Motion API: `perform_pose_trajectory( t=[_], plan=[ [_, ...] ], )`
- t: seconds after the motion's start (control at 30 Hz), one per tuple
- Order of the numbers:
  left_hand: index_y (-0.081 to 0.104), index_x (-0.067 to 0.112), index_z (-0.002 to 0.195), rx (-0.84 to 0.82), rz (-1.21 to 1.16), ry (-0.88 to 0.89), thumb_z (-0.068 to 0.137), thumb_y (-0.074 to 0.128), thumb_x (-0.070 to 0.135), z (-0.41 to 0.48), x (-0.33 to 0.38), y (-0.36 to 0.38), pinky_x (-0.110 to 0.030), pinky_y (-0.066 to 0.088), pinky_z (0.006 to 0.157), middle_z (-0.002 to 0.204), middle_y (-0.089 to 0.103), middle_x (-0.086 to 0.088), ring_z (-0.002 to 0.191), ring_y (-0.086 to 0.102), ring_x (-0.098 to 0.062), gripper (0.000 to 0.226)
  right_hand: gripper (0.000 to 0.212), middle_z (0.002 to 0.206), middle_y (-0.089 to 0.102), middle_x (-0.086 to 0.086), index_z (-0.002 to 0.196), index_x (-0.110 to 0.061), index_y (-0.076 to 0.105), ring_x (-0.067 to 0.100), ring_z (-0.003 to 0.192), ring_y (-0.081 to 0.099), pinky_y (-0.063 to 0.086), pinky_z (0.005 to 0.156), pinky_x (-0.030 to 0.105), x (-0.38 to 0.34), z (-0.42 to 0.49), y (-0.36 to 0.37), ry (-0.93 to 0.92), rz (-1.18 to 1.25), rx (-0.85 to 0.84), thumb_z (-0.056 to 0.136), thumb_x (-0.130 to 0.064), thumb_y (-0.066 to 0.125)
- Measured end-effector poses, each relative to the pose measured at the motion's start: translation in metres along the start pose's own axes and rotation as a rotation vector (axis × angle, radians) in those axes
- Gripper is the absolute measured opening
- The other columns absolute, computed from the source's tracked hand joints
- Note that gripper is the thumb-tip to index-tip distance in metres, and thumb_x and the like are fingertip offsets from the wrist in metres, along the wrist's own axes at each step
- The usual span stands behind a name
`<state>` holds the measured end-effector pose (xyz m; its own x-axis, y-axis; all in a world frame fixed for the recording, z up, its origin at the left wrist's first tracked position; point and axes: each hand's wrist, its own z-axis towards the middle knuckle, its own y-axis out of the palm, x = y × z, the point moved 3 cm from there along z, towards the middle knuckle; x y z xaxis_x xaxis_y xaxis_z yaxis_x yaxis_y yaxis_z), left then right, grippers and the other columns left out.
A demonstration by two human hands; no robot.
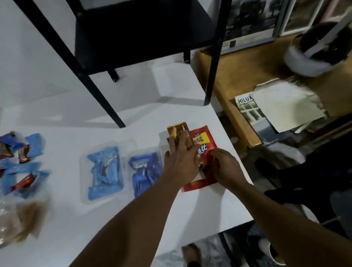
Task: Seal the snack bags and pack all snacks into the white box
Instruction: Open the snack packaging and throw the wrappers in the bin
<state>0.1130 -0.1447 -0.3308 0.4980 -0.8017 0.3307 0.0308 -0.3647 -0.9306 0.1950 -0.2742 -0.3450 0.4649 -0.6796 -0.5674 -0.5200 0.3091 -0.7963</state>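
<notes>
- Pressing flat, the left hand lies fingers spread on a glossy red foil snack bag on the white table, fingertips over a small orange-brown sachet at the bag's far edge.
- The right hand pinches the red bag's right edge, just beside the left hand.
- Left of the hands lie two clear plastic bags, one of dark blue wrapped snacks, one of light blue wrapped snacks.
- Farther left, loose blue wrappers lie scattered, blurred.
</notes>
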Motion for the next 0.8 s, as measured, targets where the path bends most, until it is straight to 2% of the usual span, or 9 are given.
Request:
perform_pose_trajectory(
  t=[0.1,0.2,0.33,0.43,0.53,0.63,0.8],
  plan=[
    [0.054,0.031,0.129,0.021,0.016,-0.037,0.095,0.047,0.043,0.0,-0.014,0.002,-0.057,0.037,0.111,0.161,0.011,-0.006,0.15,-0.001,-0.04,0.037,0.033,0.132,0.061,0.004,0.125,-0.015,0.061,0.025,0.117,0.059,0.05,0.1,0.038,0.003,0.0,0.014,-0.035,-0.041,0.008,0.095,-0.025,0.054],
    [0.052,0.029,0.132,0.016,-0.011,-0.073,0.095,0.05,0.044,-0.008,-0.03,-0.004,-0.054,0.039,0.108,0.161,0.012,-0.006,0.15,0.0,-0.037,0.04,0.051,0.138,0.056,0.007,0.132,-0.015,0.053,0.029,0.129,0.051,0.045,0.107,0.046,0.006,0.002,0.021,-0.039,-0.179,0.023,0.091,-0.045,0.056],
    [0.056,0.028,0.128,0.037,-0.039,-0.107,0.095,0.051,0.042,-0.016,-0.046,-0.013,-0.052,0.04,0.11,0.16,0.016,-0.007,0.15,0.002,-0.036,0.036,0.066,0.153,0.037,0.011,0.143,-0.029,0.038,0.04,0.146,0.023,0.023,0.113,0.061,-0.008,0.015,0.028,-0.091,-0.322,0.045,0.088,-0.064,0.044],
    [0.055,0.029,0.129,0.015,-0.057,-0.136,0.095,0.051,0.041,-0.019,-0.05,-0.016,-0.05,0.041,0.106,0.162,0.012,-0.004,0.151,-0.002,-0.034,0.036,0.066,0.163,0.017,0.008,0.146,-0.044,0.025,0.039,0.15,0.005,0.013,0.114,0.069,-0.011,0.023,0.047,-0.176,-0.397,-0.088,0.087,-0.071,0.034],
    [0.058,0.029,0.126,0.028,-0.066,-0.138,0.094,0.052,0.04,-0.021,-0.049,-0.018,-0.049,0.047,0.1,0.162,0.013,-0.004,0.151,-0.002,-0.034,0.034,0.07,0.165,0.002,0.008,0.149,-0.051,0.011,0.04,0.15,-0.008,0.003,0.112,0.072,-0.001,0.02,0.062,-0.225,-0.46,-0.098,0.087,-0.077,0.025],
    [0.059,0.03,0.125,0.024,-0.063,-0.159,0.094,0.053,0.041,-0.023,-0.049,-0.017,-0.049,0.05,0.098,0.161,0.014,-0.004,0.151,-0.001,-0.033,0.033,0.067,0.165,0.0,0.011,0.148,-0.055,0.006,0.043,0.149,-0.012,-0.003,0.11,0.074,0.001,0.019,0.065,-0.237,-0.469,-0.084,0.088,-0.079,0.021],
    [0.06,0.028,0.124,0.056,-0.08,-0.152,0.093,0.055,0.038,-0.029,-0.045,-0.017,-0.047,0.052,0.095,0.16,0.017,-0.003,0.15,0.0,-0.031,0.033,0.06,0.164,0.005,0.013,0.147,-0.058,0.01,0.045,0.148,-0.011,-0.007,0.108,0.073,-0.001,0.016,0.063,-0.207,-0.437,-0.067,0.09,-0.077,0.019]
  ],
)
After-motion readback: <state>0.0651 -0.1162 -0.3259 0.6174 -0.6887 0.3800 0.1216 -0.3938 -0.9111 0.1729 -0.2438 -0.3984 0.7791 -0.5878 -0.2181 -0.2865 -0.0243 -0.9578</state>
